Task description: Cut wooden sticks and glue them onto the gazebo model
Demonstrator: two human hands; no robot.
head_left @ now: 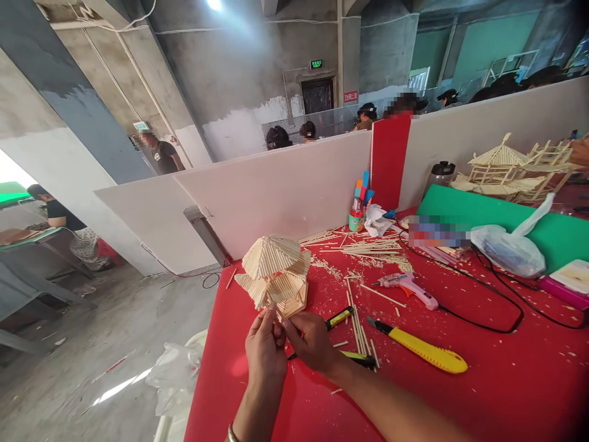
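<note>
Stick house (271, 258), head view: upright near the bench's (221, 368) far left corner.
Your left hand (265, 344): fingertips pinched at the house's near side; contents cannot be told.
Your right hand (310, 339): fingers curled just beside your left; contents hidden.
Step in hand: apparently close work on the base.
Next move: probably calls for steady, light fingertips.

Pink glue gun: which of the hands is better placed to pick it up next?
Probably the right hand: it is nearer the pink glue gun, while the left hand is farther. Both are at the stick model.
</note>
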